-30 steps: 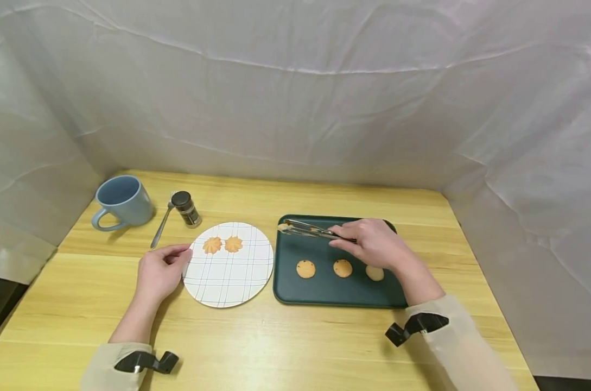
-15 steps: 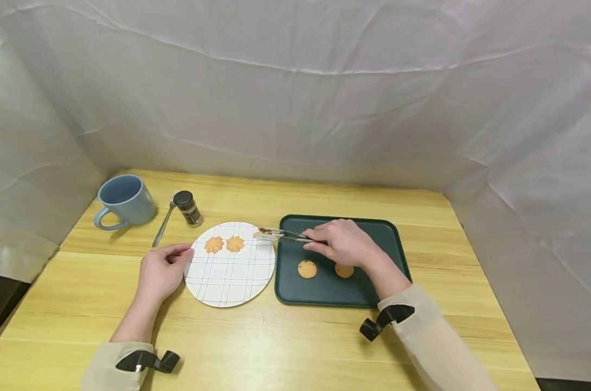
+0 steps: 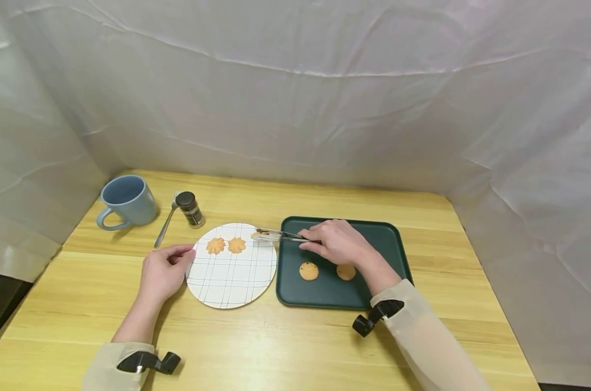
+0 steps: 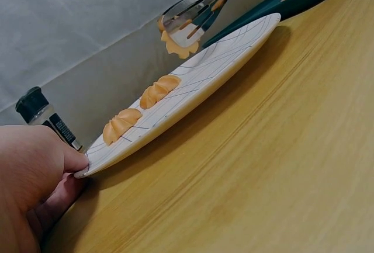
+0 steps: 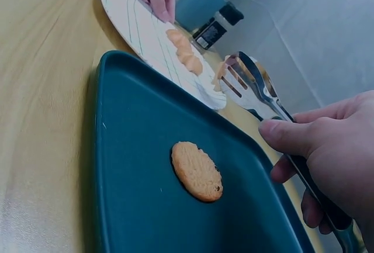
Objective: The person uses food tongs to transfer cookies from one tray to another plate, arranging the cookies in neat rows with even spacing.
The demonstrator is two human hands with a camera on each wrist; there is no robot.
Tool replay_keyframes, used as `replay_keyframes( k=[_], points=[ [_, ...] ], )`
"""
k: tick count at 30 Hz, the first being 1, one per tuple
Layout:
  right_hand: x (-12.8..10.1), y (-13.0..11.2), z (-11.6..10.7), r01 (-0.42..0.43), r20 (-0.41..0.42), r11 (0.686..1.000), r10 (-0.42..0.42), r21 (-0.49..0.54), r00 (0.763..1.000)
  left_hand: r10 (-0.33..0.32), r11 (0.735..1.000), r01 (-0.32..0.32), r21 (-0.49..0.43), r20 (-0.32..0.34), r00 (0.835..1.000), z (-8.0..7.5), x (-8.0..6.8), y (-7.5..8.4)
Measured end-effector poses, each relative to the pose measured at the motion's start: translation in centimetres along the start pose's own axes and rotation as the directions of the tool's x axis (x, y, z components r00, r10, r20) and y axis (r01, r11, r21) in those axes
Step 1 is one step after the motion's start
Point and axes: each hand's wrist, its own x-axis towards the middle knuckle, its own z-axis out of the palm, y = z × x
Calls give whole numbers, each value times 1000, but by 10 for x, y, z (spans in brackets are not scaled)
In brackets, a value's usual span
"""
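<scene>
My left hand (image 3: pixel 164 271) pinches the left rim of a white plate (image 3: pixel 232 282) with a checked line pattern. Two ridged, flower-shaped cookies (image 3: pixel 236 245) lie side by side toward its back. In my right hand (image 3: pixel 341 243) is a pair of metal serving tongs (image 3: pixel 286 236), held above the dark green tray. Their slotted ends clasp another ridged cookie (image 4: pixel 180 47), which hangs just over the plate's right rim in the left wrist view. On the tray (image 3: pixel 319 293) lie round cookies with dark specks (image 3: pixel 309 271); my right forearm hides part of it.
A blue mug (image 3: pixel 129 201) stands at the back left, its handle toward the left. Beside it lie a fork (image 3: pixel 165 225) and a black-capped spice jar (image 3: pixel 192 210), close behind the plate. Pale fabric (image 3: pixel 295 108) walls the table's back and sides.
My right hand has moved left with the tongs, bringing the clasped cookie from the tray's back left corner to over the plate's right side. My left hand stays on the plate rim.
</scene>
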Motion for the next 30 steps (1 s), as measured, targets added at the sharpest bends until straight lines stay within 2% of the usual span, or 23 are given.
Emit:
replay_keyframes(
  k=[10,17,30],
  points=[
    [8,4,5,-18,35,1000,17,9,999,22,1000,-22,-1,-1,1000,0,0,-1],
    [14,5,6,-1,41,1000,2,-23,999,24,1000,-24,-8,-6,1000,-1,0,1],
    [10,7,4,33,45,999,-32,-21,998,24,1000,-24,0,-4,1000,0,1,0]
  ],
)
